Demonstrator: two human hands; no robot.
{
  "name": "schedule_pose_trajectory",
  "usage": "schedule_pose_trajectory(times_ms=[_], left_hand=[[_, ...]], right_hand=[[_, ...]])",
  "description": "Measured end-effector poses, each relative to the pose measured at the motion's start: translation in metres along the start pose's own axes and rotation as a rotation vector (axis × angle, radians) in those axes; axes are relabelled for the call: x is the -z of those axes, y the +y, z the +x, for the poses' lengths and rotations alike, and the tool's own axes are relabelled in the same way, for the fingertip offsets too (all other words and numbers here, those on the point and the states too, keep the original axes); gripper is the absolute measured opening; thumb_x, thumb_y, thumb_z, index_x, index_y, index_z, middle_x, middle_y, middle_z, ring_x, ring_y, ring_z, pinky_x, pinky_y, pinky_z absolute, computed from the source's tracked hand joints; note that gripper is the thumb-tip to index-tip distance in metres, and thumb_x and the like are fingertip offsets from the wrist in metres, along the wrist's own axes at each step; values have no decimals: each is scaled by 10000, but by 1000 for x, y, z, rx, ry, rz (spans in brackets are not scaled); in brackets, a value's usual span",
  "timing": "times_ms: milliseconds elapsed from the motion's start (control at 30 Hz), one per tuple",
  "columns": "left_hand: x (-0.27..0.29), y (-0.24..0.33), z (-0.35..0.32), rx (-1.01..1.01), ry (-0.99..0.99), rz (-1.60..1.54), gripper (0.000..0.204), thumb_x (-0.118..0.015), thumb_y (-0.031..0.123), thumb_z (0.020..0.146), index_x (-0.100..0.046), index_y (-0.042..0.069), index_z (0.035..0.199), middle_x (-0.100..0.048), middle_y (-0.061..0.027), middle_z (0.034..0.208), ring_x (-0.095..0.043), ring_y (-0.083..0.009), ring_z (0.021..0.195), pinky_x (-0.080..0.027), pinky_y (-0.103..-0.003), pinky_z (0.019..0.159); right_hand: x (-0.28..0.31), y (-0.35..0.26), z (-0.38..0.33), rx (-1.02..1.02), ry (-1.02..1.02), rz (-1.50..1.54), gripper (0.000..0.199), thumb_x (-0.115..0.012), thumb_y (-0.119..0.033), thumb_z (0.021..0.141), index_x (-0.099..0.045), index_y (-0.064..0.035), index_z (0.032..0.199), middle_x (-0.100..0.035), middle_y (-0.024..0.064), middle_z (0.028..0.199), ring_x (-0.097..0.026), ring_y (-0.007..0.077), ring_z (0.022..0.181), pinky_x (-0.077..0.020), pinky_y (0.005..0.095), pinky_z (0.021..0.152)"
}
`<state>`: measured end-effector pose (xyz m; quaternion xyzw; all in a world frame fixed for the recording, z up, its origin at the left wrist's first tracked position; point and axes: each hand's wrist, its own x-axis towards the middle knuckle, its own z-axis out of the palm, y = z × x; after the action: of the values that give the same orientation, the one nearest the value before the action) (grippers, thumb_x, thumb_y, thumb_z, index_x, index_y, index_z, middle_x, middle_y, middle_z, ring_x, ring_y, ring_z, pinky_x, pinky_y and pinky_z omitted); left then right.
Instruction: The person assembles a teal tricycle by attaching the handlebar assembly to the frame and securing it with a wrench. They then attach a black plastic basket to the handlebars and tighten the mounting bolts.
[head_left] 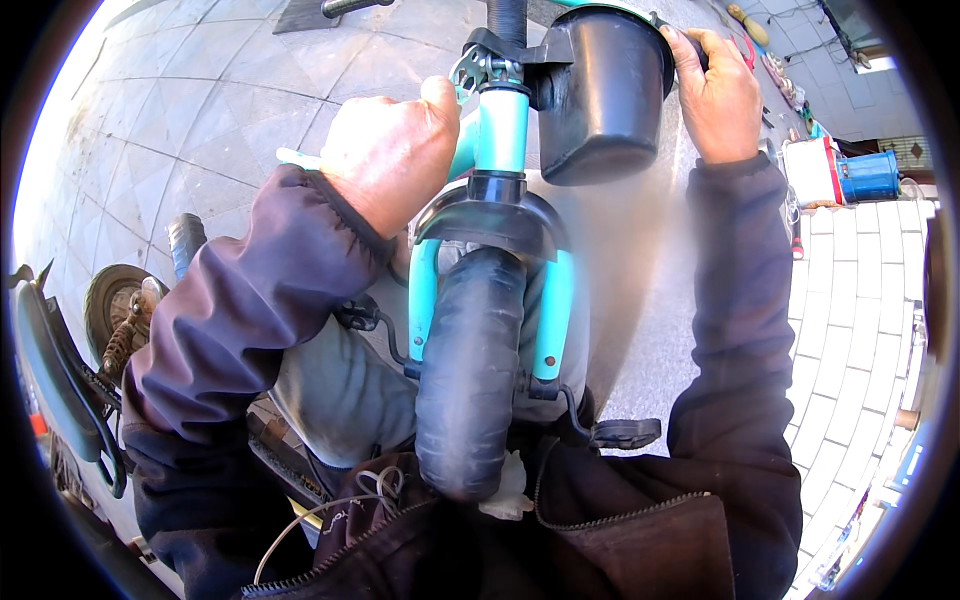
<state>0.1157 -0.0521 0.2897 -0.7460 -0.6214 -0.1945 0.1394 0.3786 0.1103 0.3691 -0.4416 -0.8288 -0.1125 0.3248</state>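
Observation:
A small turquoise cycle stands between my legs, its black front wheel point(470, 370) toward me under a black fork cover point(490, 225). My left hand point(390, 155) is closed beside the turquoise head tube point(502, 130). It holds what looks like a spanner point(466, 76), whose silver head meets the clamp and nut above the tube. A pale turquoise end point(298, 158) sticks out behind that fist. My right hand point(722, 95) is wrapped round the black handlebar grip point(697, 48), next to the rim of a black basket point(605, 95). The fingers' far side is hidden.
The other handlebar grip point(352, 6) is at the top edge. Pedals point(626, 433) flank the wheel. Another cycle with a dark seat point(62, 370) stands at left. A blue bucket point(868, 177), a white container point(808, 172) and scattered tools lie at right on pale tiles point(850, 290).

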Motion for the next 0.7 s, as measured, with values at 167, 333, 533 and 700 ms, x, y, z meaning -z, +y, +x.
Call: schedule_pose_trajectory(times_ms=[167, 333, 533, 700], left_hand=[[-9, 7, 2, 21, 2, -70, 202, -597, 197, 955, -466, 45, 936, -594, -167, 575, -639, -353, 525, -504, -443, 498], [5, 4, 1, 119, 2, -272, 176, -598, 176, 931, -505, 28, 913, -618, -209, 629, -643, -407, 598, -506, -484, 555], [31, -14, -8, 153, 13, -306, 163, -569, 139, 971, -509, 4, 903, -574, -223, 624, -600, -412, 575, -475, -453, 542], [42, -7, -13, 524, -164, -948, 215, -464, 159, 1029, -520, -25, 934, -630, -116, 617, -590, -164, 456, -489, -311, 494]], right_hand=[[-4, 0, -4, 42, 81, -7, 513, -622, -562, 915, -721, -63, 984, -678, 140, 877, -674, 349, 831, -523, 431, 725], [-3, 2, -4, 56, 71, 33, 497, -641, -545, 909, -721, -60, 988, -681, 130, 875, -676, 338, 802, -526, 412, 719], [-6, -3, 3, 99, 117, 54, 464, -661, -507, 911, -719, -55, 1001, -681, 131, 879, -678, 327, 804, -520, 402, 721], [-5, -3, 3, 93, 100, 57, 484, -653, -518, 914, -718, -52, 1023, -685, 132, 889, -674, 328, 806, -519, 395, 723]])
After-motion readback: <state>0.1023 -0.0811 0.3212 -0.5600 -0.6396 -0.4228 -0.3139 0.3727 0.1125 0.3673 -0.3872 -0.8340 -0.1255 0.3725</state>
